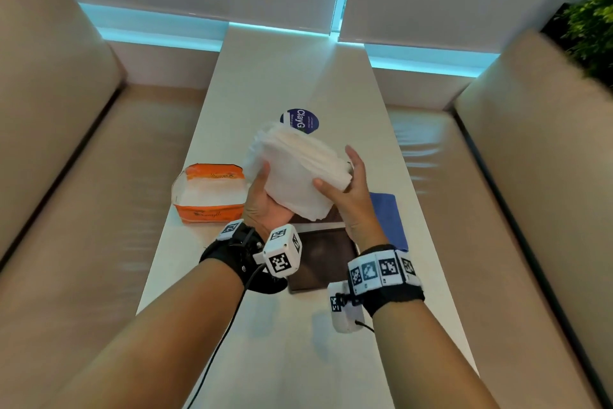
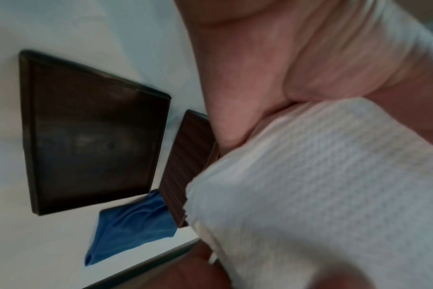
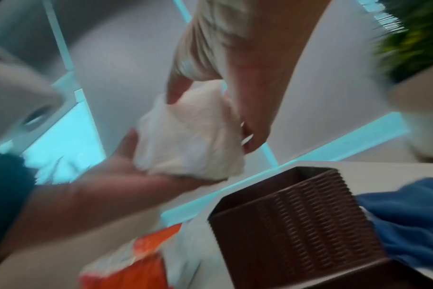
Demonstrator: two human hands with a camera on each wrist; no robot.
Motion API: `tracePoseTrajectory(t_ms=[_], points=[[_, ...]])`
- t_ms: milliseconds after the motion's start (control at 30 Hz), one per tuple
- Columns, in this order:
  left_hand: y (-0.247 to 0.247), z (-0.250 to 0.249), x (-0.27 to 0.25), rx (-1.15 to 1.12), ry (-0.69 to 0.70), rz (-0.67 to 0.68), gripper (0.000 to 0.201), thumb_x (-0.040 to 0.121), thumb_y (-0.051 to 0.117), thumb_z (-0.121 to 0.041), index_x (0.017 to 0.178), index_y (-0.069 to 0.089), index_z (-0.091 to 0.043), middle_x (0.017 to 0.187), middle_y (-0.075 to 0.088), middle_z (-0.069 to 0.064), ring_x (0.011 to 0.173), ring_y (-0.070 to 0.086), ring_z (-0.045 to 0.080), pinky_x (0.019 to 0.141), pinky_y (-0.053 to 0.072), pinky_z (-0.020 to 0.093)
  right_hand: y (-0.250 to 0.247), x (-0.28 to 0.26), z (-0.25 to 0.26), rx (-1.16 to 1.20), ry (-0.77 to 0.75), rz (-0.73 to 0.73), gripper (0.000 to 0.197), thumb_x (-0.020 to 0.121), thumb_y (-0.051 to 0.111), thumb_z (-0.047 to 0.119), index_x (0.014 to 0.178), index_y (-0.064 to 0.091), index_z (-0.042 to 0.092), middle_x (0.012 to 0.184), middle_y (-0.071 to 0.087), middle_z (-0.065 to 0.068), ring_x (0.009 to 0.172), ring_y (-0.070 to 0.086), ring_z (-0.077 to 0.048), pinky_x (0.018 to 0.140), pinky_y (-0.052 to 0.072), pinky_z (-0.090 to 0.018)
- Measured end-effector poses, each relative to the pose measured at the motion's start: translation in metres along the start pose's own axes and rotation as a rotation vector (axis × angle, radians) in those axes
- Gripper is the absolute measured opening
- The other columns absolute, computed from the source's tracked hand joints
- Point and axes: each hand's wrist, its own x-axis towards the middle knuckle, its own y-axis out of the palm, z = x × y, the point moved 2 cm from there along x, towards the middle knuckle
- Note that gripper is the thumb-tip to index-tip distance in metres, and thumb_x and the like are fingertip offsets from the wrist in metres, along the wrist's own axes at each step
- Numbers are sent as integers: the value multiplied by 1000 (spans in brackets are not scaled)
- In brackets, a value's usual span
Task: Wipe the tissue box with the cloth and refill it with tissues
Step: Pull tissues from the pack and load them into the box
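Observation:
Above the table I hold a thick stack of white tissues (image 1: 298, 169). My left hand (image 1: 263, 198) cups the stack from below with the thumb up its left side. My right hand (image 1: 350, 184) pinches its right edge, thumb on top. The brown ribbed tissue box (image 3: 297, 224) stands open-topped just under the stack, mostly hidden in the head view. Its flat brown lid (image 1: 323, 259) lies on the table nearer to me. The blue cloth (image 1: 388, 219) lies crumpled right of the box. In the left wrist view the tissues (image 2: 321, 195) fill my palm.
An opened orange tissue pack (image 1: 209, 193) with white tissues inside sits left of the box. A round blue sticker (image 1: 300, 120) lies further back on the narrow white table (image 1: 265, 342). Beige sofas flank both sides, and a green plant (image 1: 593, 10) stands at the far right.

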Motion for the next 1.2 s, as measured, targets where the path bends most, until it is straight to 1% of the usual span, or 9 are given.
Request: tracePoseTrajectory(t_ms=[167, 267, 433, 567, 700, 800, 867, 1033, 1200], points=[[2, 4, 1, -7, -14, -169, 110, 47, 91, -39, 141, 42, -11, 139, 52, 19, 125, 51, 38, 88, 52, 55, 5, -7, -3, -315, -199, -123, 61, 75, 76, 25, 127, 44, 27, 130, 45, 4, 119, 46, -12, 104, 44, -36], [-1, 9, 5, -5, -38, -272, 84, 73, 75, -39, 142, 41, -6, 130, 58, 20, 118, 56, 35, 79, 58, 50, 8, -8, -3, -449, -209, -47, 61, 74, 78, 25, 126, 46, 24, 130, 44, -2, 115, 43, -9, 104, 39, -28], [2, 22, 3, -71, -109, -308, 57, 89, 59, -43, 130, 48, -4, 129, 58, 22, 114, 57, 35, 66, 60, 48, 6, -2, -12, -110, 49, -190, 101, 55, 83, 41, 139, 26, 33, 133, 45, 1, 124, 48, -18, 105, 45, -41], [-10, 19, 5, 55, -41, -370, 59, 83, 70, -32, 133, 48, -9, 131, 59, 17, 118, 57, 33, 80, 56, 50, 4, -4, -10, -144, 47, -113, 60, 75, 77, 7, 121, 43, 27, 117, 55, 10, 117, 51, -16, 105, 45, -44], [-23, -8, 1, 195, -72, -300, 29, 94, 52, -31, 113, 60, -9, 113, 67, 15, 106, 63, 30, 91, 52, 46, -21, 2, -6, 19, 251, 115, 47, 83, 70, 8, 124, 50, 17, 127, 60, -7, 123, 54, -27, 104, 45, -45], [-23, -14, 3, 392, -175, -263, 24, 99, 43, -21, 92, 63, -10, 73, 74, 4, 73, 69, 18, 59, 57, 23, -24, 6, -8, 133, 386, 179, 48, 81, 70, 12, 126, 53, 16, 126, 62, -11, 118, 58, -28, 101, 47, -44], [-19, -11, 7, 490, -213, -239, 28, 101, 37, -21, 87, 60, -13, 61, 71, -2, 63, 67, 13, 51, 52, 17, -20, 12, -9, 117, 402, 134, 51, 85, 67, 9, 132, 49, 12, 129, 60, -14, 119, 57, -30, 99, 48, -44], [-22, -18, 13, 464, -264, -282, 67, 85, 39, -71, 116, 67, -19, 112, 72, 12, 102, 67, 26, 88, 52, 38, -30, 23, -6, 47, 442, 149, 48, 84, 68, 8, 128, 51, 15, 123, 62, -12, 103, 63, -22, 79, 58, -30], [-18, -17, 18, 760, -257, -245, 12, 89, 60, -13, 100, 64, -16, 94, 70, 8, 81, 68, 21, 70, 58, 29, -32, 30, -4, -132, 383, 205, 91, 79, 70, -2, 149, 19, 25, 133, 46, -6, 118, 50, -25, 95, 49, -39]])
